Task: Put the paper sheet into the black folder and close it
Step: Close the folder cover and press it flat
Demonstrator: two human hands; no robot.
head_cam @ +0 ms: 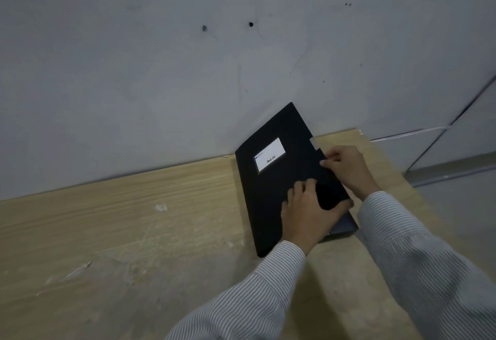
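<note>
desk (134, 218): pale wood, scuffed, bare over its left and middle parts apart from small white flecks; back edge runs along a grey wall (161, 71).

black folder (271, 192): lies toward the right end of the desk, its far corner propped against the wall, near corner pointing at the front edge; cover down or nearly down; white label (269, 154) on the upper part of the cover; a small grey tab (313, 143) shows at its right edge; a sliver of a bluish lower layer peeks out at the near right corner, so the cover may not be fully seated.

paper sheet: not visible anywhere on the desk; judged to be inside the folder, cannot confirm.

left hand (308, 210): flat on the cover's lower right part, fingers spread wide, thumb out toward the right edge; pressing, not gripping anything.

right hand (346, 167): at the folder's right edge just below the tab, fingers narrowed and curled over the edge; whether it pinches a flap or only the edge, cannot tell.

step in hand (judgement): closing stage; insertion looks done.

next move calls for: holding the cover down with the left hand while the right hand seats the right edge or fastens the tab; then checking the near right corner sits flush.
</note>
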